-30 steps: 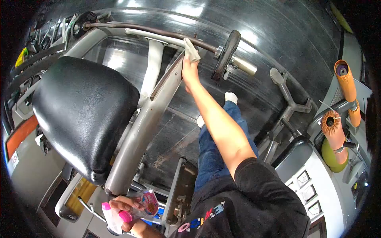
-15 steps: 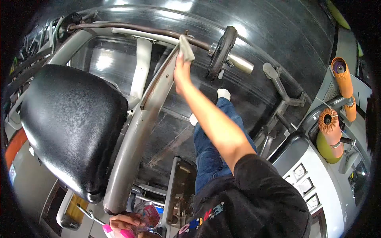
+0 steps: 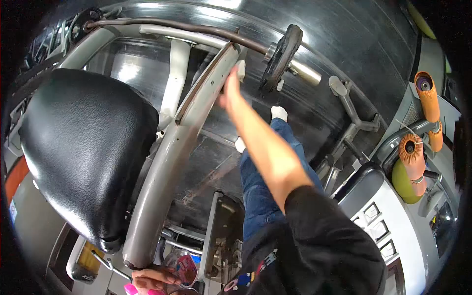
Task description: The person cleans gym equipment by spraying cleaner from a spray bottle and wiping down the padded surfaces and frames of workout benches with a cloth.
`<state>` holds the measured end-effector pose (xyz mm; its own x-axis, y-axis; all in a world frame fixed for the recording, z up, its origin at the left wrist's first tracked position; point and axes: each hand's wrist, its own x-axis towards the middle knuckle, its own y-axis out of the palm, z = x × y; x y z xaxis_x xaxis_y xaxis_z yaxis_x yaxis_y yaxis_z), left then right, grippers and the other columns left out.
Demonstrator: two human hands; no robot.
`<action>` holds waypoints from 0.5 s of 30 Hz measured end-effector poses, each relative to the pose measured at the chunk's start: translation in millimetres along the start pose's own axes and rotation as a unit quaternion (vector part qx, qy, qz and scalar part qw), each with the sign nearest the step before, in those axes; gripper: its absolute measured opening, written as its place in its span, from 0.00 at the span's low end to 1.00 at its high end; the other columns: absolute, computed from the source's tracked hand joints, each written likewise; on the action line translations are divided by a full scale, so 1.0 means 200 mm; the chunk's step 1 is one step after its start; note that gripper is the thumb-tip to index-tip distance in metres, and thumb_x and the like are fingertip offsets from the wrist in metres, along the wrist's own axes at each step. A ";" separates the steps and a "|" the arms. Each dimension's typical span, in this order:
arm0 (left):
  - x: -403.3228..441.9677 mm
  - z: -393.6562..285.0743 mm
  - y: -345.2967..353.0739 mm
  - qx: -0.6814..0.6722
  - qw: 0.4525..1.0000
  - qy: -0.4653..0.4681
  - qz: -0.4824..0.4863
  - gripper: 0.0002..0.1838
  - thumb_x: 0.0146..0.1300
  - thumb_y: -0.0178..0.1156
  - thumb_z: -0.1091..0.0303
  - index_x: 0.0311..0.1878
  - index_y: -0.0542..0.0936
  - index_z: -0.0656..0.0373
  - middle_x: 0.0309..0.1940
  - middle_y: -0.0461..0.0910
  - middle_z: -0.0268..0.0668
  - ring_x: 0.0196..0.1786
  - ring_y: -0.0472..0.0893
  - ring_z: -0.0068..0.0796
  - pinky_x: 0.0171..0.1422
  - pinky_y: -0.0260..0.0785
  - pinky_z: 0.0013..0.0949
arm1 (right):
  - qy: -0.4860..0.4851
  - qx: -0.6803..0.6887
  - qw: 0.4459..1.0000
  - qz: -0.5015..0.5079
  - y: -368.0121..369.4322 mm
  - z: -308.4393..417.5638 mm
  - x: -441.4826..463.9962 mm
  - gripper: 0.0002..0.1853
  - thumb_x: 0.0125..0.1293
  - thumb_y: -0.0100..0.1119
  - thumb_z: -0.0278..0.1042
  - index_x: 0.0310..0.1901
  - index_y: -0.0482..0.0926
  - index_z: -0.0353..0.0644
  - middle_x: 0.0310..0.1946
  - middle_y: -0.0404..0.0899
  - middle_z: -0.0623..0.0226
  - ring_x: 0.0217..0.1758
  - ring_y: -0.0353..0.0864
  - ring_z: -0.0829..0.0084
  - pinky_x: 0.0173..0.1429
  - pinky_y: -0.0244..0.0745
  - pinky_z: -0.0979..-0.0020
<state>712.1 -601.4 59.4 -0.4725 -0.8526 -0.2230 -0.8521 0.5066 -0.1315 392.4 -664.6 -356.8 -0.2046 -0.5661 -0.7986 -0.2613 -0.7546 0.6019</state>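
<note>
My right hand (image 3: 230, 88) is closed on a pale cloth (image 3: 241, 71), pressed to the right side of a grey metal frame tube (image 3: 167, 162) near its far end. Only a part of the cloth shows past the fingers. Low in the view, my left hand (image 3: 151, 280) is wrapped round the neck of a spray bottle (image 3: 187, 270) with a pink trigger head and a clear body with a pink label. The bottle is by the near end of the tube, partly cut off by the view's edge.
A black padded seat (image 3: 88, 152) is left of the tube. Beyond it runs a curved bar (image 3: 196, 27) with a black weight plate (image 3: 282, 59). To the right are orange foam rollers (image 3: 426, 96) and a white panel (image 3: 388, 231). My feet (image 3: 279, 113) are on the dark floor.
My right hand has slid with the cloth from the tube's top end down and round to its right side. My left hand still holds the spray bottle in about the same place.
</note>
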 end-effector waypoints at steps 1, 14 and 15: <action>0.00 0.01 -0.01 0.000 1.000 0.001 0.002 0.32 0.48 0.75 0.45 0.32 0.67 0.62 0.21 0.74 0.45 0.16 0.77 0.35 0.26 0.78 0.37 | -0.020 -0.010 1.000 0.020 -0.10 0.03 0.17 0.39 0.73 0.37 0.68 0.72 0.59 0.43 0.72 0.61 0.59 0.73 0.63 0.57 0.74 0.57 0.47; 0.13 -0.03 0.12 0.008 0.997 0.006 0.081 0.29 0.54 0.72 0.46 0.35 0.68 0.60 0.24 0.77 0.46 0.20 0.80 0.35 0.31 0.80 0.39 | 0.111 0.022 0.976 0.187 -0.21 -0.20 -1.06 0.33 0.77 0.39 0.57 0.74 0.54 0.45 0.73 0.61 0.61 0.76 0.60 0.59 0.77 0.55 0.48; 0.13 -0.01 0.10 0.003 0.996 0.018 0.088 0.29 0.54 0.72 0.46 0.35 0.68 0.60 0.24 0.77 0.46 0.21 0.80 0.35 0.31 0.80 0.39 | 0.108 0.019 0.976 0.190 -0.21 -0.20 -1.06 0.33 0.77 0.39 0.57 0.74 0.54 0.45 0.73 0.61 0.61 0.76 0.60 0.59 0.77 0.55 0.48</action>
<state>682.8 -613.7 52.8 -0.6222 -0.7544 -0.2092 -0.7539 0.6494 -0.0997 484.1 -525.4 -212.8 -0.0913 -0.8623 -0.4980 -0.2400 -0.4663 0.8514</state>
